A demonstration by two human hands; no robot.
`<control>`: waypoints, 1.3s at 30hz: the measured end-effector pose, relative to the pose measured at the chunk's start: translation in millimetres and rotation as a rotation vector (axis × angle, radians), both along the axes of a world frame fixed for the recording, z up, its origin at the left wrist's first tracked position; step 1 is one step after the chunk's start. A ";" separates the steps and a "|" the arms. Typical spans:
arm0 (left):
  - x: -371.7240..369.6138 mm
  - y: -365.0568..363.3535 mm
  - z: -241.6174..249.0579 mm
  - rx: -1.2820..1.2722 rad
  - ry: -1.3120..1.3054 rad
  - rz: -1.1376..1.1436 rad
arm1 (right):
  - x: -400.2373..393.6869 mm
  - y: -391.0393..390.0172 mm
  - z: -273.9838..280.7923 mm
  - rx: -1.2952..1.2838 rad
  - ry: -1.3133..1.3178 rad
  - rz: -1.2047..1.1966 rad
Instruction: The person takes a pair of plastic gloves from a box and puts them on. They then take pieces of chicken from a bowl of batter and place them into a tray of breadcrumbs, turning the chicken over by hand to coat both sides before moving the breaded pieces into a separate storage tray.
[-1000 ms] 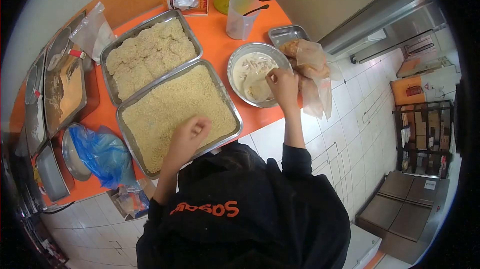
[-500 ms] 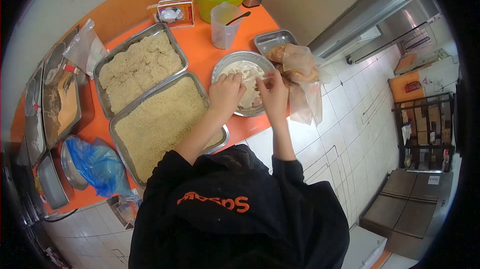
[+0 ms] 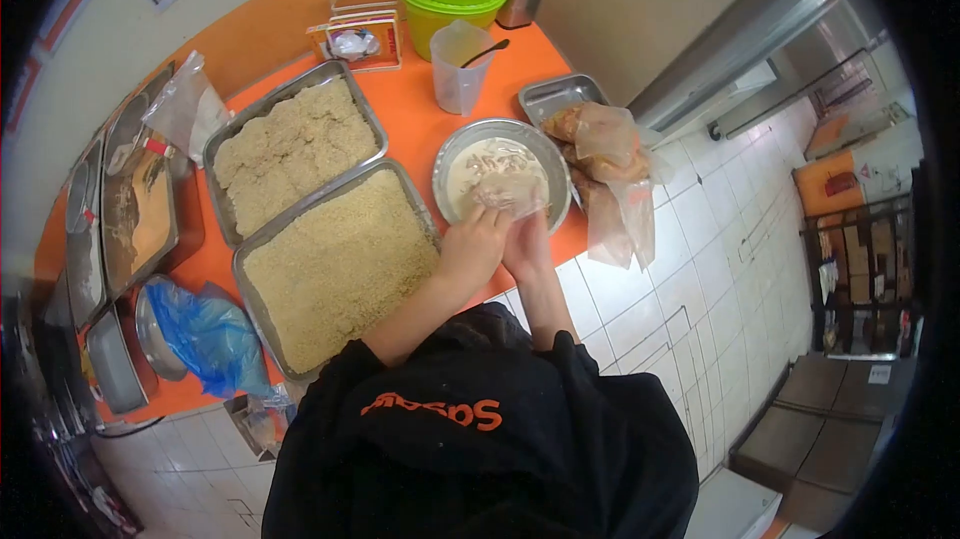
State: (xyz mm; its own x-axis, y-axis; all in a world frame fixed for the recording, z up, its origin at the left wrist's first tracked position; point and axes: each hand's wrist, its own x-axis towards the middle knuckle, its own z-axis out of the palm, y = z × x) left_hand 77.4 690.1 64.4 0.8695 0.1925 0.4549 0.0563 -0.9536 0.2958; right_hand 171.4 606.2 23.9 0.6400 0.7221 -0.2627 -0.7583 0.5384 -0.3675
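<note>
A round metal bowl (image 3: 447,158) holds milky white liquid (image 3: 462,177) with pale pieces in it. Both hands meet over its near rim. Between them, over the liquid, is a pale, glossy, filmy piece (image 3: 512,193) that looks like clear plastic. My left hand (image 3: 477,242) has its fingers bent and pressed onto the near edge of this piece. Close beside it, my right hand (image 3: 529,242) is turned palm inward with its fingers up along the piece's right side, partly hidden by it.
Two metal trays of crumbs (image 3: 292,154) (image 3: 335,264) lie left of the bowl. Behind it stand a clear jug (image 3: 458,74) and green tubs (image 3: 455,4). Bagged brownish food (image 3: 600,144) overhangs a small metal tray (image 3: 562,94) at the right table edge. A blue bag (image 3: 205,329) sits far left.
My hands have drawn together at the bowl's near side, the right one moving in and down. A filmy piece now shows between them. The whole view has shifted slightly right and down.
</note>
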 end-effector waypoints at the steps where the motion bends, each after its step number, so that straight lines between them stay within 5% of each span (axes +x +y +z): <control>1: -1.1 0.4 1.9 -0.029 0.003 -0.005 | -4.2 0.3 13.4 -0.036 -0.013 -0.008; 6: -0.4 9.7 5.0 -0.088 0.054 -0.090 | -0.9 -4.8 20.3 -0.050 -0.011 0.044; 9: 3.5 51.2 14.0 -0.371 0.093 -0.103 | 14.1 -13.9 1.6 -0.144 -0.009 0.047; 11: 15.2 93.2 37.7 -0.676 0.249 0.086 | 14.2 -19.7 6.3 -0.177 0.037 -0.004; 13: 46.1 162.6 -11.2 -0.761 -0.033 0.126 | 14.7 -28.0 5.5 -0.198 0.060 -0.019; 17: 97.9 295.7 -37.9 -1.496 -0.111 0.405 | 12.5 -54.6 -4.3 -0.226 0.050 0.022; 25: 172.9 425.2 -98.3 -1.980 -0.392 0.606 | -19.0 -89.7 46.1 -0.443 -0.019 0.027; 29: 183.0 407.3 -92.7 -1.967 -0.667 0.749 | -24.9 -97.3 72.3 -0.644 -0.167 0.034; 39: 139.2 340.5 -82.3 -1.709 -0.676 0.608 | -7.4 -88.7 89.6 -0.903 -0.516 0.079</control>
